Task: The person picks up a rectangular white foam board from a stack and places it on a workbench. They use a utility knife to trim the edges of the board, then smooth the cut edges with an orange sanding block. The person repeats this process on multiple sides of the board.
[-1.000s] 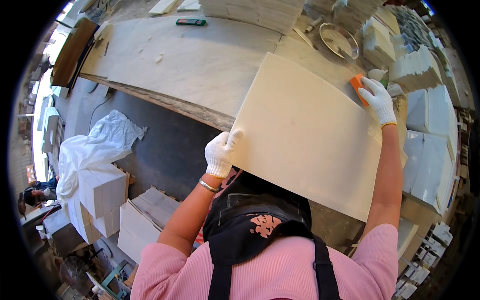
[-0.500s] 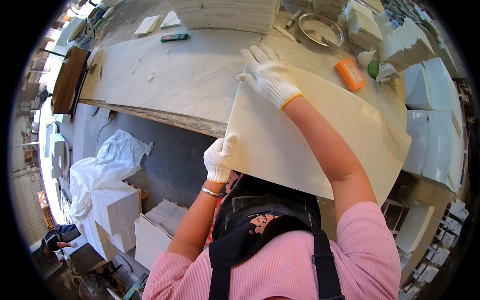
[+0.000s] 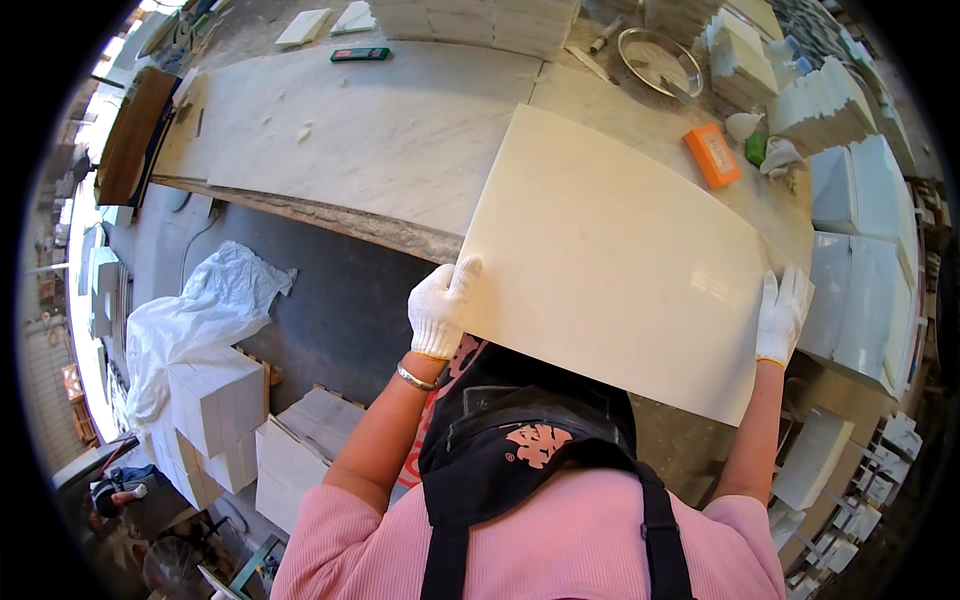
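pale stone worktop (image 3: 340,165) spreads beyond the fingers (image 3: 467,273), and between them the cream slab (image 3: 610,260), pinched by the left hand (image 3: 435,308), the right hand (image 3: 782,318) at its opposite edge, grip unclear, could tip at its overhang if either slipped.

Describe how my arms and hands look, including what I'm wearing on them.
Your left hand and right hand wear white knit gloves edged in yellow at the wrist. A silver-coloured bracelet shows on the left arm only. Short, ribbed pink sleeves leave both forearms bare.
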`<act>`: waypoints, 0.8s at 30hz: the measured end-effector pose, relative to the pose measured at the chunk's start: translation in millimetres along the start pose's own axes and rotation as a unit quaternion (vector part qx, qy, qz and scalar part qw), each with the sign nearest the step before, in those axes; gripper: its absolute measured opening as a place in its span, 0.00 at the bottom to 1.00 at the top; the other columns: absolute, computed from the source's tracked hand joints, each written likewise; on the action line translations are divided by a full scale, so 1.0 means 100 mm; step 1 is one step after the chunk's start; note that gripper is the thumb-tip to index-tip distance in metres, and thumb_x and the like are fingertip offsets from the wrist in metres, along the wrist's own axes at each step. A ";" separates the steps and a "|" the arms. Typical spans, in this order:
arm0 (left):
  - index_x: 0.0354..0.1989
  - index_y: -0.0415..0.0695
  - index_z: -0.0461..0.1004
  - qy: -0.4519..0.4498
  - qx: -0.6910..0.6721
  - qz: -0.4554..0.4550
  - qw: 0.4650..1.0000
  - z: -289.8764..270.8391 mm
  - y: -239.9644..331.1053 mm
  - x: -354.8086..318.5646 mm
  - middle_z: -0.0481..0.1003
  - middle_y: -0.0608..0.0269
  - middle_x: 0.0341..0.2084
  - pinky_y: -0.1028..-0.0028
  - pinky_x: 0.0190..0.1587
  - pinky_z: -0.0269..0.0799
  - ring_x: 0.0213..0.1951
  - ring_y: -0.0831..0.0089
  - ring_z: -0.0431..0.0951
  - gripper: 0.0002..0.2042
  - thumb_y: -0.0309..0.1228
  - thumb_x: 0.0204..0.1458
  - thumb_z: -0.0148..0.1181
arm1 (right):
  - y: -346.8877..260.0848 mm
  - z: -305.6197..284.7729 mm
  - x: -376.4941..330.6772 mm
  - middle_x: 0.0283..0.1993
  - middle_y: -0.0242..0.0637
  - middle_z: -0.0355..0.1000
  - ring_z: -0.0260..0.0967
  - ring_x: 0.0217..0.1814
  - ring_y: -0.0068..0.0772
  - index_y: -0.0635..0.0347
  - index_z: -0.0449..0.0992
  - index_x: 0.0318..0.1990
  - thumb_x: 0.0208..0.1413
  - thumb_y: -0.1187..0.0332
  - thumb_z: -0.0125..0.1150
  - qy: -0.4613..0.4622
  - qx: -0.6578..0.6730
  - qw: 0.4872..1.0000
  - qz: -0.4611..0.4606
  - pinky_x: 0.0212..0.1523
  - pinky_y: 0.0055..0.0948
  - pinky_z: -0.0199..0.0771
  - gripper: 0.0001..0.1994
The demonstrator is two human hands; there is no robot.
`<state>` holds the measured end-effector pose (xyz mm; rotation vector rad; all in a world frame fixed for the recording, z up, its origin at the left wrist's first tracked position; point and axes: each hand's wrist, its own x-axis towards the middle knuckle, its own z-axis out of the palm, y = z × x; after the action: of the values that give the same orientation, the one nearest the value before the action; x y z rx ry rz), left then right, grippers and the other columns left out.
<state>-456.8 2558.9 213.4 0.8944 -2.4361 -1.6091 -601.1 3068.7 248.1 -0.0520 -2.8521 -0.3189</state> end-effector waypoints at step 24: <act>0.21 0.37 0.72 0.004 0.090 -0.009 0.996 -0.07 0.03 0.03 0.65 0.64 0.13 0.70 0.26 0.63 0.20 0.78 0.62 0.28 0.53 0.61 0.57 | -2.96 -0.27 0.49 0.61 0.42 0.68 0.59 0.67 0.48 0.54 0.70 0.60 0.61 0.51 0.55 0.074 0.268 0.926 -0.254 0.69 0.53 0.53 0.24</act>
<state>-457.9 2552.3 218.8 0.9471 -2.6062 -1.4050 -660.9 2774.7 224.0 0.7861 -2.6516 0.3587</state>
